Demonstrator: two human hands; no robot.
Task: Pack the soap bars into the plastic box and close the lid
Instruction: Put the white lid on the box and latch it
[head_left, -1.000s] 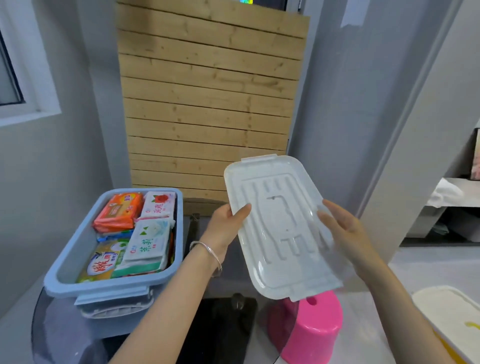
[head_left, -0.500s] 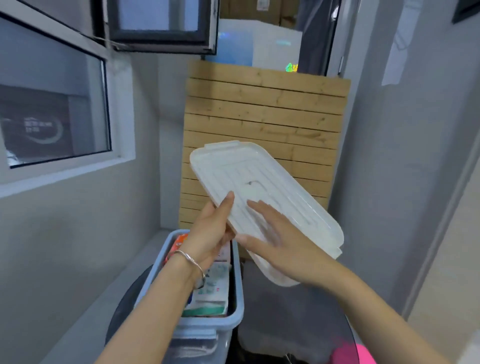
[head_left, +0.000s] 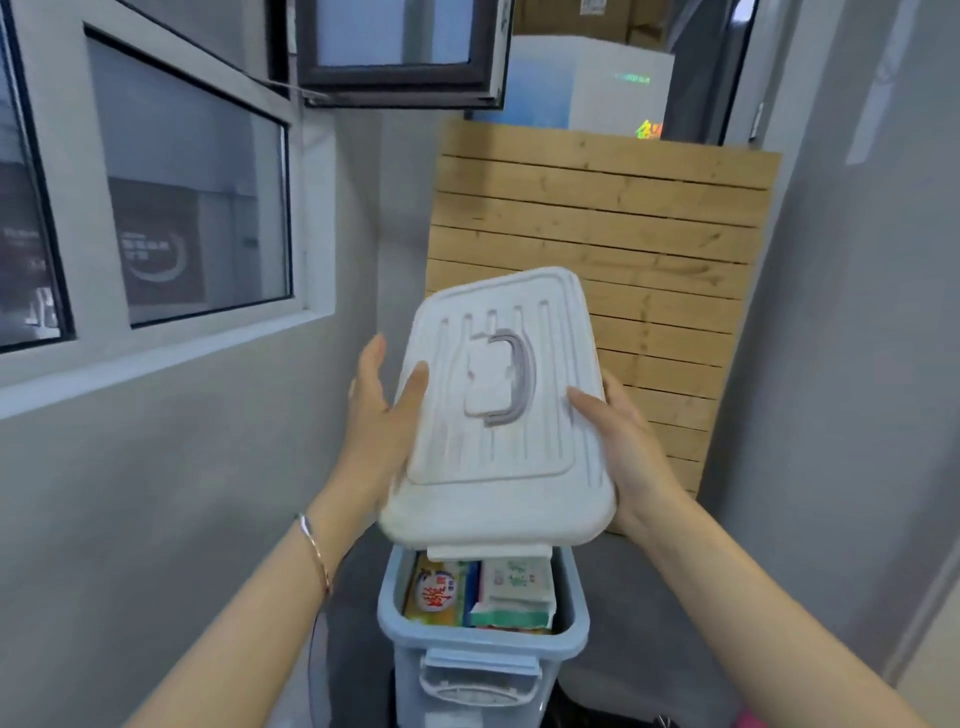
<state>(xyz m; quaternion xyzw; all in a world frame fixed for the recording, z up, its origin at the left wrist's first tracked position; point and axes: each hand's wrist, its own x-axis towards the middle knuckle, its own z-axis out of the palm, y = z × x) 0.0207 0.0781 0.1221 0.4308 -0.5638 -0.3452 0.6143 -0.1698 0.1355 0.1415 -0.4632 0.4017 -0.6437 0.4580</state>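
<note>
The white lid with a grey handle on top hangs in the air above the blue plastic box, handle side up and tilted toward me. My left hand grips its left edge and my right hand grips its right edge. Inside the box I see wrapped soap bars: a yellow one on the left and a white-green one on the right. The lid hides the far half of the box.
A wooden slatted panel leans against the wall behind the box. A grey wall with a window runs along the left. The box stands on a dark round table. A bit of pink shows at the bottom right corner.
The lid has been turned over from underside-up to handle-up and brought over the box. My right hand moved from the lid's face to its right edge. The camera tilted.
</note>
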